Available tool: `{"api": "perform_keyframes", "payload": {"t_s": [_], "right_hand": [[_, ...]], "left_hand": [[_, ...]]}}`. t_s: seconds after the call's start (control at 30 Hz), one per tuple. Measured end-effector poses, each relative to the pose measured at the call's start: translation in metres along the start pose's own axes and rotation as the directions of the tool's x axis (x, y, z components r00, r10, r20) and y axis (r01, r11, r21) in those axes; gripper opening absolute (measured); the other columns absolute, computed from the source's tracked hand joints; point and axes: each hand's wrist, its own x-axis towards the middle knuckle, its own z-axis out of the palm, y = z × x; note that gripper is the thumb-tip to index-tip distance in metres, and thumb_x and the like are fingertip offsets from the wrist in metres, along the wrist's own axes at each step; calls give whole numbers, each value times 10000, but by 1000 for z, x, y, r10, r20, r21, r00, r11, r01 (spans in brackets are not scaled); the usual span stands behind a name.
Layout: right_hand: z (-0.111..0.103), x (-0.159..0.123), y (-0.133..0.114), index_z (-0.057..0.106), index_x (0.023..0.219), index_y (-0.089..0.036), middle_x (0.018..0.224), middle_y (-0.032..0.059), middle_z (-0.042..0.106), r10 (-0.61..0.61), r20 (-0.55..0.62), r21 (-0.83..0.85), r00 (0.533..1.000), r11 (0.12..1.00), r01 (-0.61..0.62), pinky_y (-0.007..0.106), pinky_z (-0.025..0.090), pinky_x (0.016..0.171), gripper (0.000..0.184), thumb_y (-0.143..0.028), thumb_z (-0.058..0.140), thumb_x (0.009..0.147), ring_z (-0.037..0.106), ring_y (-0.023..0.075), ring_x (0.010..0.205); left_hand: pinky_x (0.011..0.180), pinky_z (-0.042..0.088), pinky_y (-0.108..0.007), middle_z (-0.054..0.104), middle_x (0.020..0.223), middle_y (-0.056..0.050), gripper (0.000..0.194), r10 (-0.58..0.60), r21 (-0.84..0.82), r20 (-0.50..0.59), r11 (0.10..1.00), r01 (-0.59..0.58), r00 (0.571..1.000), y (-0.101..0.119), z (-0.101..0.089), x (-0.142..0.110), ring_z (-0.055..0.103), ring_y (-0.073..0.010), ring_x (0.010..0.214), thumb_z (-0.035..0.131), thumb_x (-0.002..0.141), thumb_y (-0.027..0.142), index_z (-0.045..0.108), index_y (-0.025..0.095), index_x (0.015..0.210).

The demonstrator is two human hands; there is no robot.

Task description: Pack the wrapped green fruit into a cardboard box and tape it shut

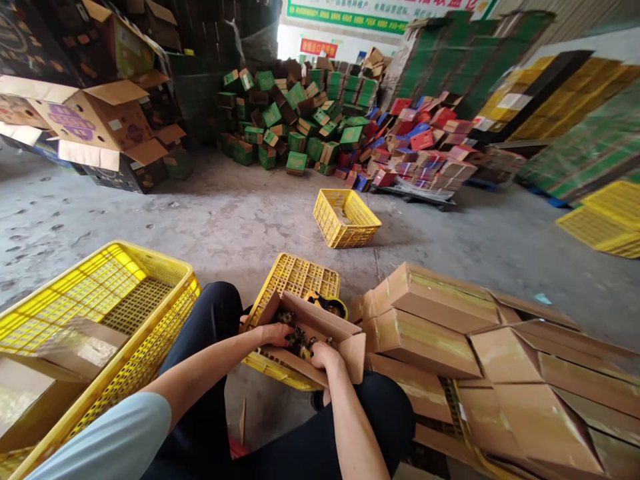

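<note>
An open cardboard box (pixel 334 325) sits tilted between my knees, on top of an upturned yellow plastic crate (pixel 300 275). Small dark green and yellowish pieces (pixel 299 343) lie inside it, too blurred to name. My left hand (pixel 276 334) reaches over the box's left side, fingers curled in among the pieces. From the near side comes my right hand (pixel 324 355), also closed around pieces at the bottom. Both sets of fingertips are partly hidden. Just behind the box, a yellow-and-black tool (pixel 327 303) with a round part, like a tape dispenser, rests on the crate.
A large yellow crate (pixel 165 293) holding cardboard boxes stands at my left. Closed cardboard boxes (pixel 435 340) are stacked at my right. Ahead on the concrete floor sits a smaller yellow crate (pixel 345 233). Farther back are heaps of green boxes (pixel 296 162) and red boxes (pixel 423 140).
</note>
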Motion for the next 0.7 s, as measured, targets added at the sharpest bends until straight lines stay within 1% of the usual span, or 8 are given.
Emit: {"api": "perform_keyframes", "payload": {"t_s": [0.07,0.17,0.27,0.37,0.47,0.53,0.6,0.7], "right_hand": [[2,-8,4,637,1323,-202,1351,98,651,9,3,3,1000,1000,-9,463,597,960,361,-381,676,1012,678,248,1137],[7,-19,10,647,1306,-198,1345,94,658,18,-30,33,999,999,-17,476,592,971,356,-388,684,1007,678,249,1142],[11,-30,16,689,1260,-164,1353,125,681,48,-129,80,990,996,-38,459,534,1063,301,-335,664,1012,654,271,1248],[13,-39,22,733,1239,-135,1380,188,685,105,-257,125,961,989,-75,353,465,1113,284,-239,581,1023,609,283,1353],[12,-44,26,754,1215,-116,1336,208,714,155,-342,156,927,982,-107,326,474,1072,319,-240,521,1036,643,296,1314],[10,-45,26,761,1186,-113,1286,206,740,182,-380,170,907,977,-125,316,488,1030,324,-256,507,1044,670,297,1271],[8,-45,25,766,1146,-124,1239,195,761,207,-412,186,887,972,-141,298,498,982,314,-260,501,1049,693,291,1229],[7,-44,22,770,1100,-135,1191,194,773,250,-454,220,855,962,-164,290,504,931,321,-256,476,1060,722,283,1166]], "left_hand": [[1008,548,-373,730,1256,-173,570,-48,14,31,999,48,998,7,3,5,691,-348,1169,676,859,192,588,105,1415],[1012,545,-368,734,1266,-148,581,-89,32,72,996,87,993,11,7,11,681,-341,1195,685,855,198,587,144,1425],[1034,536,-388,727,1296,-134,551,-92,45,103,995,87,990,10,10,12,676,-345,1211,685,857,204,610,174,1403],[1043,530,-401,729,1298,-128,519,-76,37,129,997,71,989,6,11,13,676,-346,1213,693,854,221,635,189,1368],[1058,519,-386,714,1333,-110,567,-41,-3,130,999,42,991,4,13,14,665,-330,1235,702,838,213,620,206,1399],[1073,506,-353,694,1374,-83,594,-4,-41,124,999,9,992,4,16,16,654,-304,1256,700,814,165,628,229,1401],[1079,497,-328,697,1364,-61,564,31,-72,124,997,-22,992,4,21,20,655,-287,1252,685,777,96,692,240,1322],[1060,510,-346,733,1268,-81,466,49,-104,125,994,-36,991,4,30,27,676,-311,1202,678,736,50,776,207,1163]]}}
